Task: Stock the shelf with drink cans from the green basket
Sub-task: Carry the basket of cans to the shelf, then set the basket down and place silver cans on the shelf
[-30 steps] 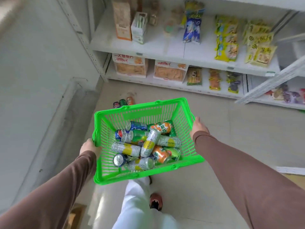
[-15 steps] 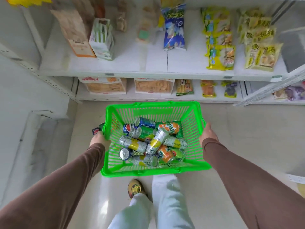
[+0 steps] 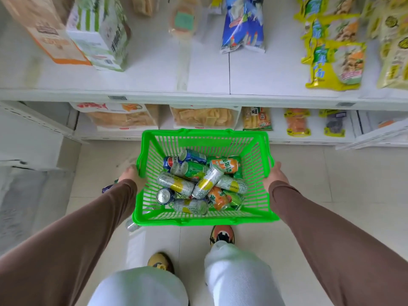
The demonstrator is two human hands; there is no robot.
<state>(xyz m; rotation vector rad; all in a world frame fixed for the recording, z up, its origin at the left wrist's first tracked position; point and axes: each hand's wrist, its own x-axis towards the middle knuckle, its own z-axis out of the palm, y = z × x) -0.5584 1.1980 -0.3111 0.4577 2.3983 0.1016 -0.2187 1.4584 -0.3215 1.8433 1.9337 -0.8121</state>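
Two hands (image 3: 132, 174) gripping green basket (image 3: 204, 220), Pepsi can (image 3: 171, 162)

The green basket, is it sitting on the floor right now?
No, the left hand and right hand hold the green basket up above the floor.

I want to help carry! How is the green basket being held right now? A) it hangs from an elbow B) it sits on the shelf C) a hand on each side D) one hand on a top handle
C: the left hand and the right hand each hold one side of the green basket, above the floor.
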